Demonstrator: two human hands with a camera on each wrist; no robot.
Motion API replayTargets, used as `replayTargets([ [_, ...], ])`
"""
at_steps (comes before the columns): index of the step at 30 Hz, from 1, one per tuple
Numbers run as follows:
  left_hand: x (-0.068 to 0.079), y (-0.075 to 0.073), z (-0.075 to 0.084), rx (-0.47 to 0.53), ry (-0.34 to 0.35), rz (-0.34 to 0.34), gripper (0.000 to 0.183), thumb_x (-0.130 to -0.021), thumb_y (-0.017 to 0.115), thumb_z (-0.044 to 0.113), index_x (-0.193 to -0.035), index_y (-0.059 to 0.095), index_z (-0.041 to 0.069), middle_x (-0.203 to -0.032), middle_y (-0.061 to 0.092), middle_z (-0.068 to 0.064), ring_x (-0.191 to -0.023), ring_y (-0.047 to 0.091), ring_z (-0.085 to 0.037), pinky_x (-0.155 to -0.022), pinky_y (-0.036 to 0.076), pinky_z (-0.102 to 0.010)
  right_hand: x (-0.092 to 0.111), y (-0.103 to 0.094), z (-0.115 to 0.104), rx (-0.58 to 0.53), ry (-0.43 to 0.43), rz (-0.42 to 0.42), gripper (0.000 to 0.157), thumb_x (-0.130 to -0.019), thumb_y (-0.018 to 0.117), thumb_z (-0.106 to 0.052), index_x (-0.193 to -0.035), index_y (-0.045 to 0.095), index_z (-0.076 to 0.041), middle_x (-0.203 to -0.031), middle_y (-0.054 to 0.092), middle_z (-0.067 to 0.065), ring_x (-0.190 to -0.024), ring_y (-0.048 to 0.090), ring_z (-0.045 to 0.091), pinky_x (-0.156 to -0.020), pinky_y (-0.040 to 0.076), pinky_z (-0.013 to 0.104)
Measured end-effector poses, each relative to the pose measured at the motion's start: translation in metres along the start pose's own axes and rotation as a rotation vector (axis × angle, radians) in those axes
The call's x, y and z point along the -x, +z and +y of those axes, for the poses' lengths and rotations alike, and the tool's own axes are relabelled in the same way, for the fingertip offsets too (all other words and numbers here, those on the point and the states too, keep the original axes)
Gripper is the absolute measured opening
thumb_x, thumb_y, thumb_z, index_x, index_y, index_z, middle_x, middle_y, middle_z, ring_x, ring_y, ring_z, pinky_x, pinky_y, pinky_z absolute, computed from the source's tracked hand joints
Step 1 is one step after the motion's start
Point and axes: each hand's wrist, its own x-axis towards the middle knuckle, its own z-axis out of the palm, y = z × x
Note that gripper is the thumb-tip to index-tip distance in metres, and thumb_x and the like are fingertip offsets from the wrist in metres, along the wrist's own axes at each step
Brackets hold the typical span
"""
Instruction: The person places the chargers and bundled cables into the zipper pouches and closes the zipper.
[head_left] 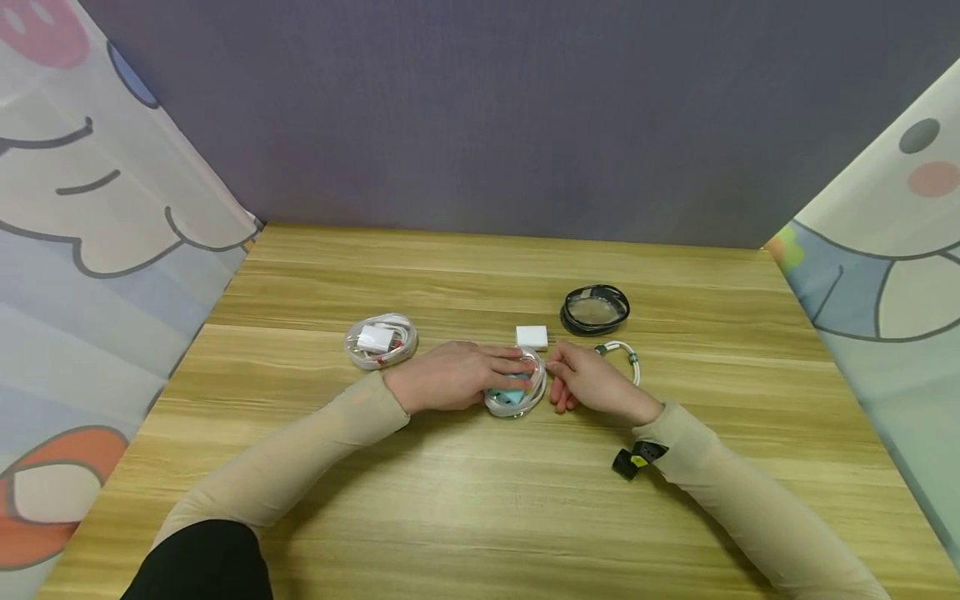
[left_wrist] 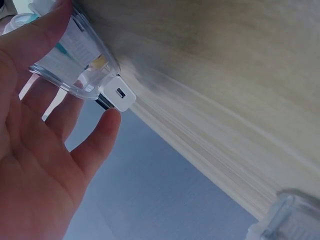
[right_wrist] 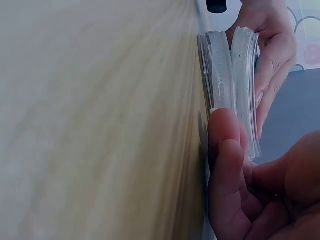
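Observation:
My left hand (head_left: 465, 375) holds a round clear zip pouch (head_left: 517, 408) on the table, with its long fingers across the top. Inside the pouch are a coiled white cable and a light blue piece. In the left wrist view, the thumb lies over the near wall of the pouch (left_wrist: 75, 55). The right hand (head_left: 592, 379) has curled fingers, its thumb and fingertips right at the pouch's right edge. From the right wrist, toothed zip edges run round the side of the pouch (right_wrist: 232, 75); the pinched spot itself is hidden by the fingers.
A white charger block (head_left: 532, 337) lies just behind the pouch. Another clear pouch (head_left: 381, 354) with a white charger and cable sits to the left. Behind the right hand are a black-rimmed pouch (head_left: 595, 310) and a white cable (head_left: 636, 367) with dark green fittings.

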Motion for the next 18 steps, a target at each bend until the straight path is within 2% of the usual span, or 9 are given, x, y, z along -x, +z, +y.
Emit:
replayTargets([
  [11, 0.0, 0.0011, 0.0007, 0.011, 0.007, 0.019, 0.062, -0.082, 0.065, 0.003, -0.138, 0.048, 0.023, -0.148, 0.034, 0.004, -0.137, 0.028, -0.017, -0.1, 0.039, -0.031, 0.0054, 0.0009, -0.0011, 0.056, -0.008, 0.003, 0.017, -0.101, 0.038, -0.013, -0.094, 0.05, -0.003, -0.068, 0.064, 0.005, -0.054, 0.063, 0.02, -0.049, 0.051, 0.034],
  [18, -0.0002, 0.0006, 0.0004, 0.018, 0.009, 0.025, 0.063, -0.081, 0.065, 0.003, -0.138, 0.048, 0.023, -0.148, 0.034, 0.004, -0.137, 0.028, -0.017, -0.1, 0.039, -0.03, 0.0088, 0.0021, -0.0028, 0.081, -0.011, 0.007, 0.017, -0.101, 0.038, -0.013, -0.094, 0.05, -0.004, -0.068, 0.064, 0.005, -0.054, 0.062, 0.019, -0.048, 0.051, 0.033],
])
